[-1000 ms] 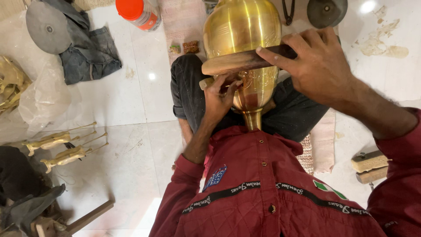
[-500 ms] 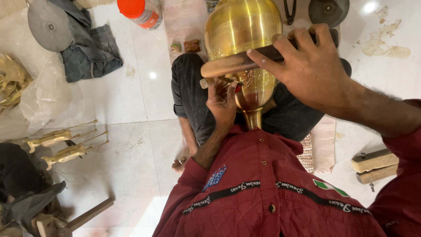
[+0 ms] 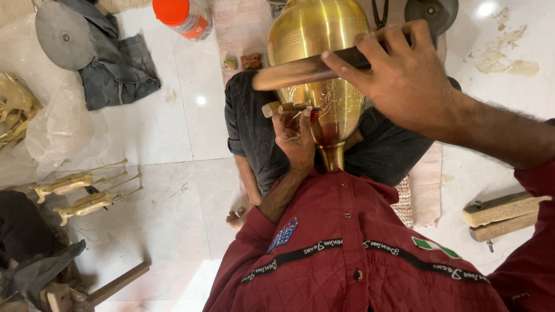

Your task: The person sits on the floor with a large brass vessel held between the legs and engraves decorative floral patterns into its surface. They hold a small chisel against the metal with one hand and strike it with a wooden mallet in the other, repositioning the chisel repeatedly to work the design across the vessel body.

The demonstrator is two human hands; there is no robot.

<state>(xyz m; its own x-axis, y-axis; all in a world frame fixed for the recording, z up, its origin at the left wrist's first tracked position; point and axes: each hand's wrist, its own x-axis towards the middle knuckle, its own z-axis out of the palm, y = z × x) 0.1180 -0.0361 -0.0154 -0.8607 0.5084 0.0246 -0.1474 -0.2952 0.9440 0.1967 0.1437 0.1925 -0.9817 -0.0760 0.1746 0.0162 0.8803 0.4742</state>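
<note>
The right hand is closed around a flat brown wooden mallet, fingers wrapped over its dark handle. The mallet lies nearly level across the upper middle of the frame, its head pointing left. The left hand pinches a thin wooden-handled chisel, which also lies roughly level, its tip pressed against the engraved side of a polished brass vase. The vase sits in the person's lap, its narrow neck pointing down-frame toward the red quilted jacket. An orange-capped bottle stands upper left; small brass figurines lie on the white tiled floor at left.
</note>
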